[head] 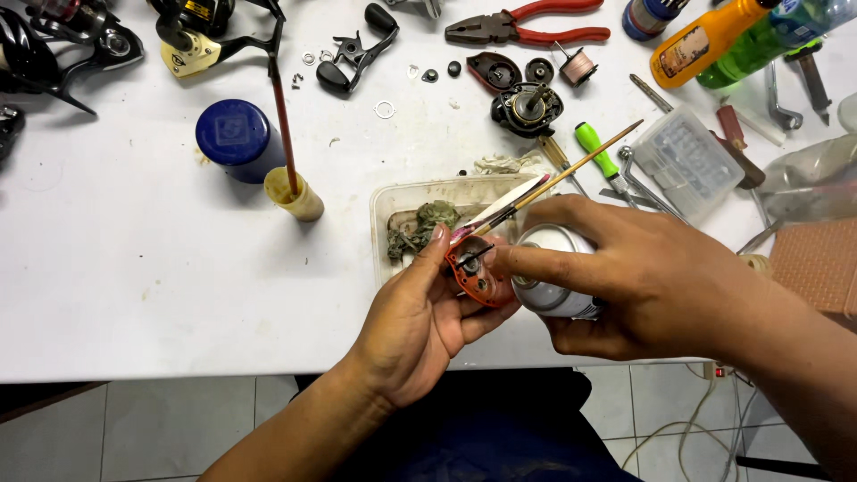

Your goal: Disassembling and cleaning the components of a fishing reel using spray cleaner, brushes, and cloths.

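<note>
1. The left hand (420,312) is curled, palm up, around a small orange-red reel side plate (473,270), thumb on the plate's upper edge and fingers cupped beneath it. The plate sits over the front edge of the white bench (134,268), just in front of a plastic tray (386,201).
2. The right hand (643,277) is wrapped closed around a silver spray can (549,277), index finger stretched toward the plate. The same hand also pinches a thin wooden-handled brush (571,170), whose tip reaches down to the plate while its handle slants up and to the right.
3. The can's top is right beside the plate, almost touching it.
4. The tray just behind the hands holds a dirty greenish rag (421,223).
5. To the left of the tray stands a small yellowish jar (299,198) with a red-handled brush (282,107) leaning in it, and next to that a blue-capped container (234,136).
6. Behind the tray lies an opened reel body (527,107), with small washers and round parts scattered near it.
7. Farther back rest red-handled pliers (527,25), a reel handle (357,54) and other fishing reels at the left corner.
8. To the right lie a green-handled screwdriver (596,150), a clear plastic parts box (686,161), an orange bottle (705,40) and a green bottle (759,40).
</note>
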